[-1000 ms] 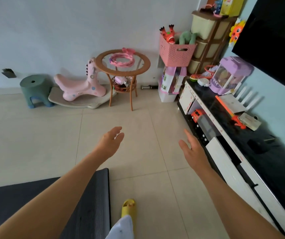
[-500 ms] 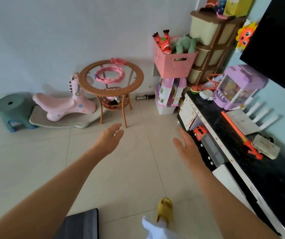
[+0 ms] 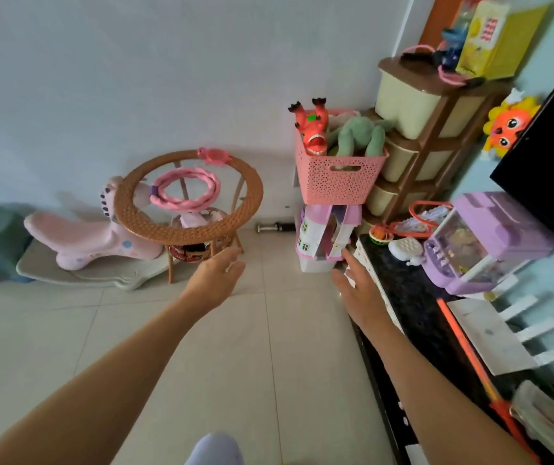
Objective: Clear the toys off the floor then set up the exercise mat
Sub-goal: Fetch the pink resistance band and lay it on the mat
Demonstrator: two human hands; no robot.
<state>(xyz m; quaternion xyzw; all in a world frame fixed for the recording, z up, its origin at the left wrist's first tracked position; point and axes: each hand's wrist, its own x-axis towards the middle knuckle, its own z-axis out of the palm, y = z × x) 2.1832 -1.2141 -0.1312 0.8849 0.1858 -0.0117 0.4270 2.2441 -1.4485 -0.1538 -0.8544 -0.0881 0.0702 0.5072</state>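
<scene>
1. Fingers (image 3: 235, 263) of the left hand (image 3: 215, 283) are held loose and extended, gripping nothing; those of the right hand (image 3: 357, 290) are likewise spread and empty.
2. Both hands are raised above the tiled floor (image 3: 222, 364), directed toward the toy corner. The exercise mat is not shown in the head view, so its position cannot be told.
3. Toys are located as follows: a pink ride-on toy (image 3: 94, 243) on its pale base at the left wall, a pink-roofed dollhouse (image 3: 322, 236) just ahead of the right hand, and a pink basket (image 3: 339, 182) stacked on the dollhouse.
4. Hazard: if the dollhouse is pulled out, the basket above it is likely to be tipped and its soft toys spilled.
5. Hazard: the round wicker table (image 3: 188, 209) stands near the left hand; its pink ring (image 3: 185, 193) could be knocked off by a careless reach.
6. Hazard: the black cabinet (image 3: 413, 297) edge lies beside the right forearm and could be struck.
</scene>
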